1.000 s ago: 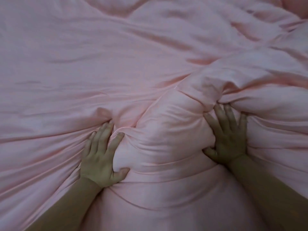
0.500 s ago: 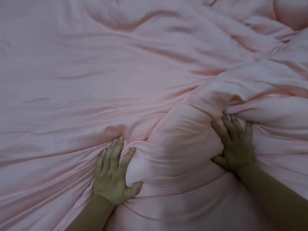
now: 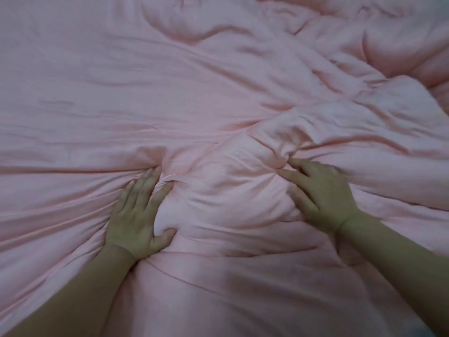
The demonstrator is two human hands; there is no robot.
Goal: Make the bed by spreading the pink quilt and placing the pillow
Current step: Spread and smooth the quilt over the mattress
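The pink quilt (image 3: 170,98) fills the whole head view, smooth on the left and crumpled into thick folds on the right. A puffy mound of it (image 3: 226,190) bulges between my hands. My left hand (image 3: 138,210) presses on the mound's left side, its thumb hooked around a bulge of fabric and its fingers pushed into a crease. On the mound's right side lies my right hand (image 3: 323,193), flat, with fingers spread and pointing left. I cannot make out a pillow apart from the quilt.
Heaped quilt folds (image 3: 398,52) rise at the far right. A grey strip shows at the top right corner (image 3: 439,6). The bed's edges are out of view.
My right hand has come out from under the fold and now lies flat on the mound, fingers turned left. My left hand keeps its hold. The mound looks flatter.
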